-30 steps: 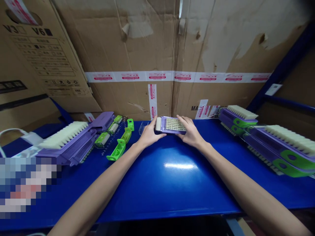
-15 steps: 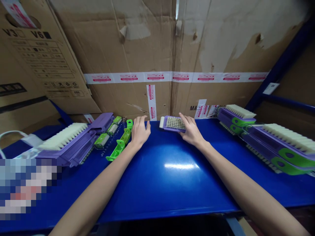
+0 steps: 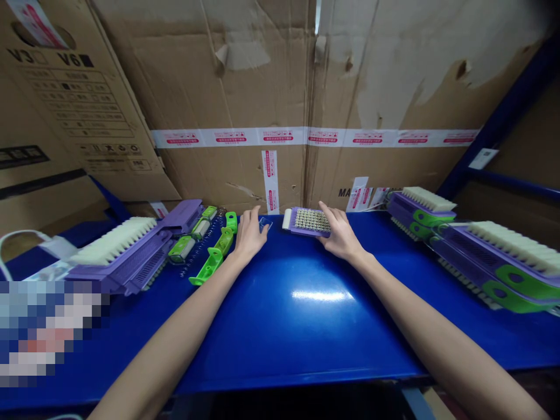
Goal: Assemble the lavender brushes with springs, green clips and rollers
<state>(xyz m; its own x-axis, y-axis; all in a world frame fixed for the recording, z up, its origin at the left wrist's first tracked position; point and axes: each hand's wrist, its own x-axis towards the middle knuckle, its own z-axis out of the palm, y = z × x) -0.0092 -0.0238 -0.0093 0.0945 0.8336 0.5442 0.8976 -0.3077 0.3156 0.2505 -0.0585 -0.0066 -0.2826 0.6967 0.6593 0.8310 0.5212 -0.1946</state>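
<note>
My right hand (image 3: 342, 234) grips the right end of a small purple brush (image 3: 310, 220), its bristle side up and a white strip along its left end. To the left of it, my left hand (image 3: 250, 234) has a small clear plastic piece (image 3: 265, 223) between thumb and index finger. Close beside that hand lie green plastic brackets (image 3: 210, 265) in a slanting row. Further left are a thin spring (image 3: 192, 254) and green-and-clear parts (image 3: 181, 249).
Stacked purple brushes with pale bristles stand on the left (image 3: 116, 242) and on the right (image 3: 503, 254). A cardboard wall (image 3: 227, 99) closes off the back of the blue table (image 3: 280, 338). A white cable and plug (image 3: 56, 248) lie at the far left.
The clear plastic piece now shows at the fingertips of my left hand, whose fingers have drawn slightly inward. My right hand stays on the purple brush.
</note>
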